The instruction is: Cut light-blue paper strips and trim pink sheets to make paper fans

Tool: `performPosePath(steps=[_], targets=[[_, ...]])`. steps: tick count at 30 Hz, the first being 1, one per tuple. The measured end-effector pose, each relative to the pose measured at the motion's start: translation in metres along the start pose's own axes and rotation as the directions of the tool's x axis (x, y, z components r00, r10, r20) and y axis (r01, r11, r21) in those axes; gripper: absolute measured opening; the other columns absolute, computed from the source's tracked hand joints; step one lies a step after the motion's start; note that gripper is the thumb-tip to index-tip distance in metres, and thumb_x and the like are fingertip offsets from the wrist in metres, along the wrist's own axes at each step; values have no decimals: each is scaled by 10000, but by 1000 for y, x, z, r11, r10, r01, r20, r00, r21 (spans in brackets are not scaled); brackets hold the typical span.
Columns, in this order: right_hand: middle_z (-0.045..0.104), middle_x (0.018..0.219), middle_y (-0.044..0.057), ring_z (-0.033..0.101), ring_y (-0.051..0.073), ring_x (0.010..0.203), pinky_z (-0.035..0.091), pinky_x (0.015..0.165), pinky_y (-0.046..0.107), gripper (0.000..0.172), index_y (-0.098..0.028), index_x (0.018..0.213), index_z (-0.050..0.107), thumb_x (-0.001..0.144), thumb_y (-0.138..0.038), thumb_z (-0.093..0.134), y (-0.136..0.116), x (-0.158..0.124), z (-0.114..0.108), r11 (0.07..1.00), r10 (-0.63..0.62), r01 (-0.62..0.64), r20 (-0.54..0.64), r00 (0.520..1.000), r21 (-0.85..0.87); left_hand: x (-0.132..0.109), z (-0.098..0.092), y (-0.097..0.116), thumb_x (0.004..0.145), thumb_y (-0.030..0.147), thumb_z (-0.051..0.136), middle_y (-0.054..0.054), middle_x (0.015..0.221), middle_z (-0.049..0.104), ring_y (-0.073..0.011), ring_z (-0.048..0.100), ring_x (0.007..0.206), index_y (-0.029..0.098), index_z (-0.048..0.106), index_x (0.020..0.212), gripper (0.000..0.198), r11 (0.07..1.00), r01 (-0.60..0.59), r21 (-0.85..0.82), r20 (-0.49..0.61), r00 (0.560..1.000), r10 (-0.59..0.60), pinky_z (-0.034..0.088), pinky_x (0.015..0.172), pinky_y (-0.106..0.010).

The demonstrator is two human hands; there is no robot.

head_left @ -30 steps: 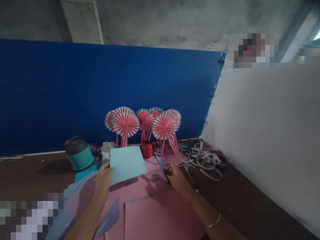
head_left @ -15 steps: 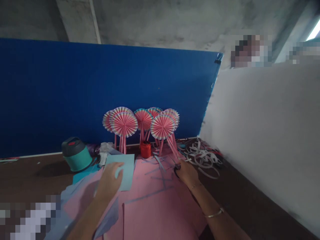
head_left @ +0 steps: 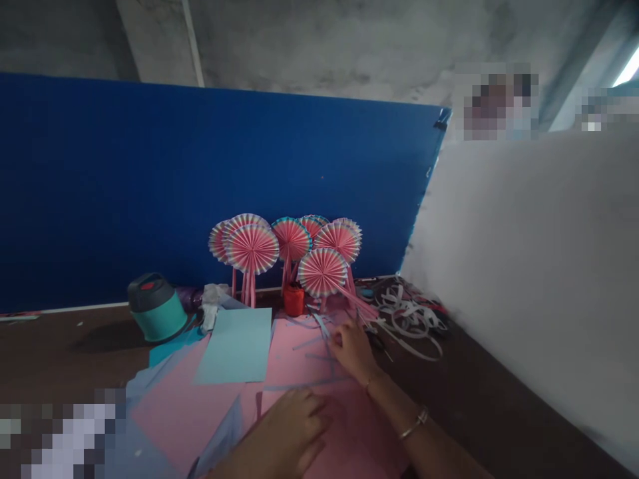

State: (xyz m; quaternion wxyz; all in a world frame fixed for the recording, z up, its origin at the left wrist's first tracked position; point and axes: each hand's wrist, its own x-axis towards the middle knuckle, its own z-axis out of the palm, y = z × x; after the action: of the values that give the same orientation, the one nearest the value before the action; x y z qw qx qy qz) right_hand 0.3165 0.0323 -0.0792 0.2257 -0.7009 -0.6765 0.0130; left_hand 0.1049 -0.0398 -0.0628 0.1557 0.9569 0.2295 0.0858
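My left hand (head_left: pixel 294 426) hovers low over the pink sheets (head_left: pixel 349 412), its fingers bent and somewhat apart, with nothing visible in them. Farther out, my right hand (head_left: pixel 353 349) has its fingertips drawn together beside thin blue-grey paper strips (head_left: pixel 322 326); whether a strip is between them I cannot make out. Just right of that hand lie dark-handled scissors (head_left: pixel 378 342). A light blue sheet (head_left: pixel 239 346) rests on the paper to the left. Behind my right hand a pleated pink paper fan (head_left: pixel 323 273) leans low on its pink sticks.
Several more pleated fans (head_left: pixel 252 249) stand against the blue board (head_left: pixel 200 166). A red spool (head_left: pixel 294 301) sits before them. At left is a teal container with a dark lid (head_left: pixel 157 313); at right, curled white strips (head_left: pixel 409 316) beside a white panel (head_left: pixel 524 266). A blurred person (head_left: pixel 499 103) is beyond.
My left hand has left the light blue sheet and come nearer, to the right. My right hand has let go of the scissors and shifted left. The front right fan has sunk lower.
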Motion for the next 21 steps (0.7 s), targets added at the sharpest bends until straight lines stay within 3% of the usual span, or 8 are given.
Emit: performPosePath(steps=[6, 9, 11, 13, 15, 16, 18, 21], targets=[[696, 813, 85, 628, 207, 855, 441, 784, 267, 150, -163, 688, 700, 751, -116, 572, -3, 9, -5, 995, 95, -96, 30, 995, 38, 0, 8, -12, 893, 226, 491, -88, 1061, 679, -241, 578, 1030, 227, 680, 969, 204, 986, -2, -170, -130, 991, -21, 411, 942, -388], [686, 695, 40, 614, 177, 698, 441, 680, 254, 150, -176, 682, 685, 731, -124, 554, -10, 12, -23, 962, 69, -83, 62, 996, 260, 5, 6, -25, 850, 271, 548, -113, 1117, 676, -265, 576, 1079, 214, 690, 995, 211, 878, 158, -451, -267, 915, -301, 407, 982, -412], [690, 684, 27, 605, 176, 682, 445, 643, 251, 126, -174, 682, 690, 701, -148, 568, -22, 10, -39, 868, -36, -13, 89, 995, 497, 8, -3, -34, 851, 351, 555, -134, 1092, 682, -259, 621, 1006, 187, 663, 1057, 284, 611, 282, -740, -216, 761, -612, 452, 928, -401], [690, 679, 20, 589, 168, 655, 446, 607, 246, 117, -166, 709, 711, 688, -211, 606, -36, 5, -54, 740, -111, -21, 152, 982, 672, 8, -16, -41, 885, 468, 500, -142, 1106, 676, -233, 671, 874, 177, 531, 1262, 477, 183, 234, -955, 10, 639, -769, 498, 841, -392], [705, 719, 23, 584, 156, 638, 446, 588, 243, 188, -162, 765, 745, 697, -309, 649, -48, -1, -66, 616, -255, -50, 259, 932, 786, 6, -30, -44, 897, 555, 457, -151, 1039, 696, -213, 696, 811, 127, 383, 1370, 641, -186, 108, -977, 211, 648, -732, 508, 825, -362], [704, 712, 24, 578, 150, 620, 440, 570, 239, 229, -163, 783, 759, 696, -356, 672, -51, -4, -69, 581, -310, -72, 302, 901, 811, 4, -37, -45, 899, 580, 445, -160, 1000, 705, -205, 702, 784, 92, 346, 1380, 693, -302, 76, -950, 272, 672, -688, 510, 808, -339], [710, 710, 27, 574, 144, 603, 438, 549, 234, 284, -171, 827, 778, 686, -406, 705, -53, -10, -72, 542, -376, -123, 371, 849, 831, 0, -49, -46, 897, 602, 444, -168, 949, 716, -185, 700, 707, 58, 360, 1347, 711, -413, 30, -910, 320, 686, -654, 517, 745, -300], [706, 680, 20, 571, 141, 596, 444, 551, 233, 282, -180, 833, 788, 646, -388, 745, -45, -14, -66, 559, -376, -154, 414, 829, 815, -6, -60, -47, 898, 645, 387, -154, 880, 725, -183, 696, 645, 63, 471, 1246, 683, -417, -9, -909, 304, 670, -677, 521, 639, -279]])
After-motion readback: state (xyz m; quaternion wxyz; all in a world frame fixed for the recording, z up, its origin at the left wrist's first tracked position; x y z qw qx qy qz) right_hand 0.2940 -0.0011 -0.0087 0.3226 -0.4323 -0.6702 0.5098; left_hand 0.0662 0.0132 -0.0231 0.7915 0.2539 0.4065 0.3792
